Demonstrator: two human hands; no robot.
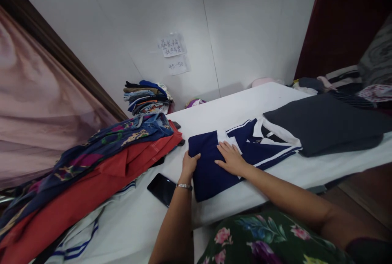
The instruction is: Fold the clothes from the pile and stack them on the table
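A navy jacket (208, 178) with white panels and a white-lined collar lies partly folded on the white table, its collar pointing right. My left hand (190, 164) grips its left edge, thumb on top and the other fingers mostly hidden. Flat on the middle of the jacket, beside a white panel, rests my right hand (231, 157) with its fingers stretched out. The collar end touches a dark grey folded garment (327, 121) on the right. A black phone (162, 189) lies just left of my left wrist.
Red clothing (101, 190) and patterned denim (101, 141) are heaped along the left side of the white table (211, 112). Behind them rises a stack of folded clothes (148, 98). More garments (343, 78) lie at the far right. Handwritten paper signs (173, 45) hang on the wall.
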